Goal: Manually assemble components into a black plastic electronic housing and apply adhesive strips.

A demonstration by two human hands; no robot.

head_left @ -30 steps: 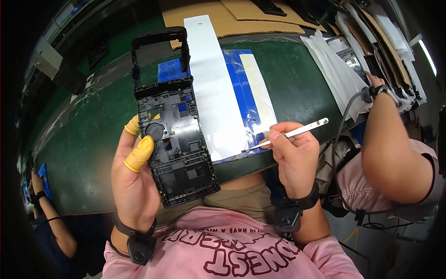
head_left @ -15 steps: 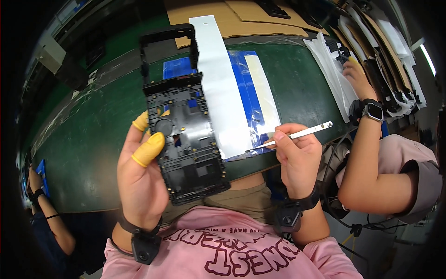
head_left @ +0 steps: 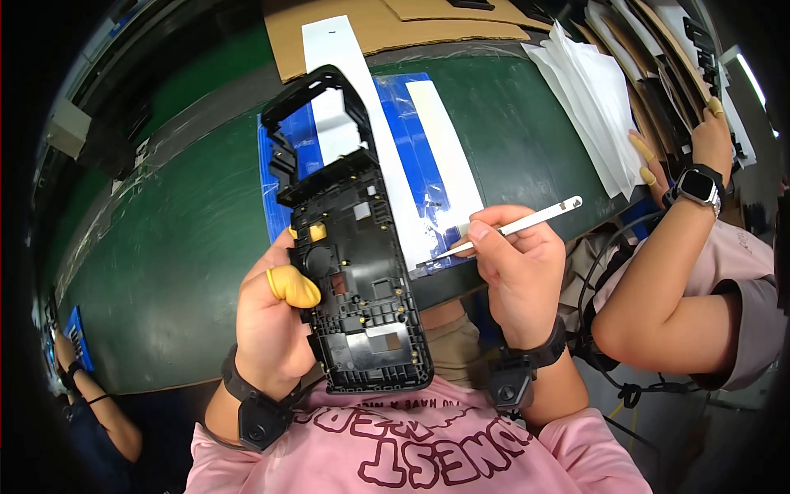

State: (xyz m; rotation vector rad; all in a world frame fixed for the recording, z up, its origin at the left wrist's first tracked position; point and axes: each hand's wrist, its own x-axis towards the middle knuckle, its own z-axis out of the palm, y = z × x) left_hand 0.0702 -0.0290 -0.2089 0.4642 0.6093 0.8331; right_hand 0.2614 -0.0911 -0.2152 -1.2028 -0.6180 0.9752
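Observation:
My left hand, with yellow finger cots on thumb and finger, grips the left side of a black plastic housing. The housing is tilted; its inner side, with ribs and small brass-coloured inserts, faces up, and an open frame forms its far end. White tweezers are held like a pen in my right hand. Their tips reach the near end of a long white strip, where a small dark piece shows, too small to name. A cream strip lies beside it on blue sheeting.
Cardboard sheets lie at the green table's far side. White sheets are fanned out at the right, beside upright cardboard dividers. A co-worker's hands are there; another person's arm is at the far left.
The housing has moved right and toward me and turned in my left hand. My right hand has barely shifted. The co-worker's hand has gone from a black part to the cardboard dividers.

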